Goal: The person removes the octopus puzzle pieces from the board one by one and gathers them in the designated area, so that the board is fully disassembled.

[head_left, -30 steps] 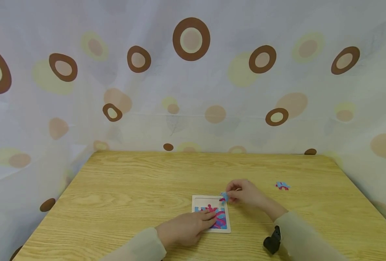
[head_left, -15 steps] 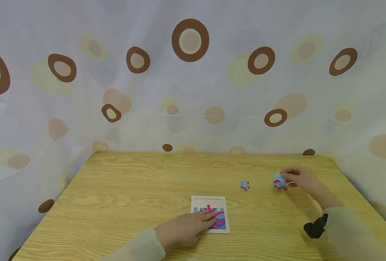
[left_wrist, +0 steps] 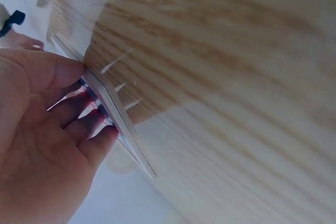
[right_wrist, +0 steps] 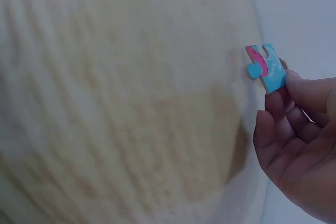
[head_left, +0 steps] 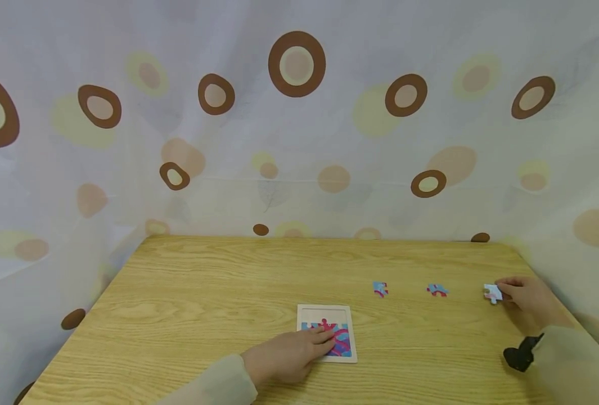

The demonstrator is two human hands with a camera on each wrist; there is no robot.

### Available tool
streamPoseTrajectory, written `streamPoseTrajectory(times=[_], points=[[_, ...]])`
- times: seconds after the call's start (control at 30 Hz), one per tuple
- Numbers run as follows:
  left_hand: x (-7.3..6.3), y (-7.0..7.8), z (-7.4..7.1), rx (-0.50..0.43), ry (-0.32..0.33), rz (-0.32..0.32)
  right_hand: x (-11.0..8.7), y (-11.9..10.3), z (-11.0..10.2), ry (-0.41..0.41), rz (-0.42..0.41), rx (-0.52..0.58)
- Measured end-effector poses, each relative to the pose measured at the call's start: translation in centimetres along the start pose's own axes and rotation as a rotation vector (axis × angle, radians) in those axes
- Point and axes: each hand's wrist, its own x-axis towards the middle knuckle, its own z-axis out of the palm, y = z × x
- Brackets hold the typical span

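My left hand (head_left: 291, 351) rests on a small white-framed jigsaw puzzle (head_left: 343, 337), its fingers lying over the pink, blue and purple pieces. In the left wrist view the thumb of my left hand (left_wrist: 52, 124) touches the frame's edge (left_wrist: 123, 119). The puzzle's upper strip is bare, with a pink knob sticking up into it. Far to the right, my right hand (head_left: 529, 295) pinches a puzzle piece (head_left: 492, 293) by one side between thumb and fingers. Seen from the right wrist, this puzzle piece (right_wrist: 266, 69) is light blue with a pink stripe.
Two more blue and pink puzzle pieces lie on the wooden table (head_left: 203, 298): one piece (head_left: 380, 289) behind and right of the frame, the other piece (head_left: 437, 290) farther right. A patterned curtain (head_left: 299, 140) stands along the table's back and sides.
My right hand has carried its puzzle piece from the frame's upper right corner rightward, past both loose pieces, toward the table's right side. The left hand stays on the puzzle.
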Motion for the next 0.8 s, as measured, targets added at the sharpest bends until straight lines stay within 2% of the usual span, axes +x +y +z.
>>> streamPoseTrajectory(times=[0.2,0.3,0.63,0.8], points=[[-0.01,-0.08,0.19,-0.001,0.005,0.001,-0.07,1.11,0.83,0.121,0.012,-0.038],[-0.01,-0.07,0.24,-0.003,0.004,-0.001,-0.02,1.07,0.97,0.149,0.004,-0.065],[-0.03,0.14,0.12,0.021,-0.001,-0.001,-0.12,0.76,1.07,0.164,0.049,-0.091],[-0.1,0.06,0.01,0.007,-0.002,-0.003,-0.07,0.58,0.96,0.153,0.042,-0.114]])
